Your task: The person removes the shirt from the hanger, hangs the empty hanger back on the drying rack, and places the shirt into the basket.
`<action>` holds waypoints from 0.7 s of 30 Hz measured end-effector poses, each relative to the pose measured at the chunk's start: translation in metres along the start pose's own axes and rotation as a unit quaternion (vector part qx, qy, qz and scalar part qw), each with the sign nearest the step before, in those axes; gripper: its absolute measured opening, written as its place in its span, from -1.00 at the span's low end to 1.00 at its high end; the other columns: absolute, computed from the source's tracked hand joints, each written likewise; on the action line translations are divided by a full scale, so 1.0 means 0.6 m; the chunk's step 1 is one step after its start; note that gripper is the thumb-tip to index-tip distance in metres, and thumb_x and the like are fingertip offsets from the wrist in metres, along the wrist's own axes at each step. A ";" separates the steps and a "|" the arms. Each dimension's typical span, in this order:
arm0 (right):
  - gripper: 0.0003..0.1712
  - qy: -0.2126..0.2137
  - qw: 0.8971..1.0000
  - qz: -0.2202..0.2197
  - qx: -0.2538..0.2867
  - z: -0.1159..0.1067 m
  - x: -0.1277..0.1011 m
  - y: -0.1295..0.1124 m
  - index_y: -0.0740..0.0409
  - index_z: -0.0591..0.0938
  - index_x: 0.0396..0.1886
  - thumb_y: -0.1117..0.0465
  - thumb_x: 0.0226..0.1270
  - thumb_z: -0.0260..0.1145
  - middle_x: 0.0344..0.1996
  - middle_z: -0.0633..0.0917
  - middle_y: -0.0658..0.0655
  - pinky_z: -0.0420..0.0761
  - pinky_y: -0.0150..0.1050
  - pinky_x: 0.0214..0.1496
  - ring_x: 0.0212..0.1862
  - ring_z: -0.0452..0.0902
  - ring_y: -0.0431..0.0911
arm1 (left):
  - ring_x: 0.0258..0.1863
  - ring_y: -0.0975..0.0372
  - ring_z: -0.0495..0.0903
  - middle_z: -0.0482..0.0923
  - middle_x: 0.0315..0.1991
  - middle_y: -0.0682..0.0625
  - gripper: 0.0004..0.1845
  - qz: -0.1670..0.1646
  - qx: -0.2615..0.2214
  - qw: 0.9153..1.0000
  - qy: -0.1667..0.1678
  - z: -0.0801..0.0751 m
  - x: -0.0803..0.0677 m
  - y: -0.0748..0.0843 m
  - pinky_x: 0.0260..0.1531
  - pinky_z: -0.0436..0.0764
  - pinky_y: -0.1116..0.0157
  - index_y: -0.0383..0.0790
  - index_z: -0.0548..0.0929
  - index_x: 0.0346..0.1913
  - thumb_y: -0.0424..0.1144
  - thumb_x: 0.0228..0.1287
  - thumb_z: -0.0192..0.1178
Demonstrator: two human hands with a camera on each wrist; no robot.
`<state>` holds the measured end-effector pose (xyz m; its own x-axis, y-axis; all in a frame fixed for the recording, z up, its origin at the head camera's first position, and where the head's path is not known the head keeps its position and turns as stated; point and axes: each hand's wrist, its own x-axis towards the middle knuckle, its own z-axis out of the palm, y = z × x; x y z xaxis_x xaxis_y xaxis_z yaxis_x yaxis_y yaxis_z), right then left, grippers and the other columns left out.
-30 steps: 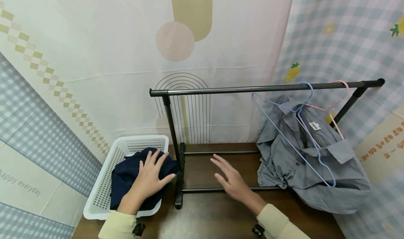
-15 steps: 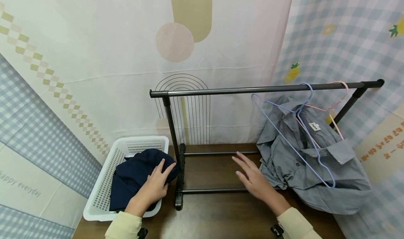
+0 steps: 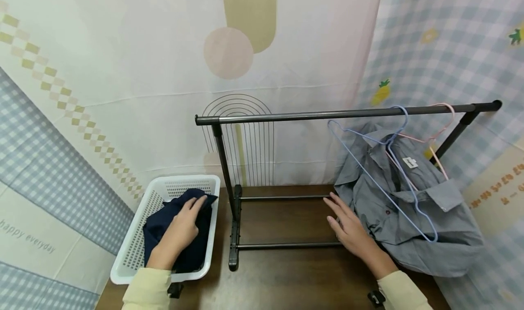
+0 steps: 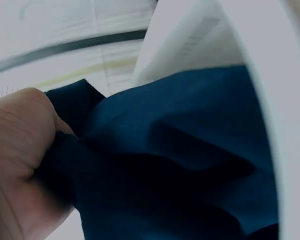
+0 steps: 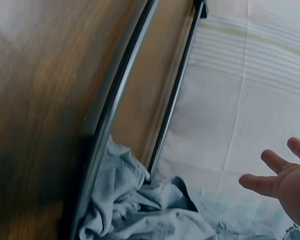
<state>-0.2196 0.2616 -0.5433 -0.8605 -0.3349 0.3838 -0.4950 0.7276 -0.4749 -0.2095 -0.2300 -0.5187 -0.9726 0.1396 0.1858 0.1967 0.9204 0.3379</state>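
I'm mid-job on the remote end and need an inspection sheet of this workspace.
Surface: brown wood-grain tabletop, under the basket and rack.
Job's things: dark blue cloth in the white basket; black rack beside it; blue hanger and pink hanger hooked over its rail; grey shirt bunched at the rack's right end, its support unclear.
Clutter: nothing seen.
Hands: left hand grips the dark blue cloth; right hand is near the grey shirt, fingers extended, holding nothing.
Cables: nothing seen.
Surroundings: printed fabric hangings, some checked, behind and at both sides.
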 end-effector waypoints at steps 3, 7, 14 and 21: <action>-0.34 0.009 1.000 -0.006 -0.017 -0.004 0.001 0.006 -0.03 0.32 0.60 0.16 0.59 0.22 0.59 0.25 0.30 0.39 0.41 0.28 0.47 0.30 0.36 | 0.34 -0.46 0.35 0.21 0.46 -0.54 -0.10 -0.030 -0.001 1.000 0.006 -0.010 0.016 -0.017 0.16 0.48 -0.37 -0.25 0.26 0.57 -0.70 0.06 0.05; -0.31 0.021 0.998 -0.024 -0.049 -0.001 0.001 0.013 0.00 0.34 0.59 0.17 0.54 0.28 0.56 0.28 0.36 0.37 0.42 0.29 0.46 0.29 0.40 | 0.49 -0.53 0.01 0.00 0.53 -0.57 -0.07 -0.078 -0.005 0.997 -0.015 -0.009 0.045 -0.038 0.22 0.23 -0.56 -0.25 0.13 0.61 -0.65 0.11 0.07; -0.31 0.017 0.996 -0.038 -0.081 0.011 -0.006 0.025 0.08 0.38 0.56 0.17 0.50 0.32 0.53 0.31 0.39 0.34 0.42 0.33 0.45 0.30 0.37 | 0.50 -0.60 -0.22 -0.12 0.55 -0.60 -0.22 -0.164 0.029 0.984 -0.065 0.024 0.080 -0.063 0.20 -0.02 -0.68 -0.24 -0.04 0.67 -0.31 0.53 0.07; -0.34 -0.010 0.996 -0.003 -0.085 0.014 -0.021 0.037 0.07 0.36 0.58 0.12 0.56 0.26 0.55 0.27 0.38 0.33 0.45 0.33 0.47 0.27 0.38 | 0.49 -0.61 -0.37 -0.30 0.61 -0.52 -0.20 -0.200 -0.003 0.970 -0.138 0.060 0.093 -0.066 0.20 -0.18 -0.70 -0.05 -0.14 0.70 0.06 0.62 -0.04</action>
<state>-0.2205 0.2771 -0.5654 -0.8608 -0.3503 0.3694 -0.4741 0.8158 -0.3312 -0.2760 -0.2454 -0.5548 -0.9670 -0.1351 -0.2159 -0.2035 0.9194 0.3365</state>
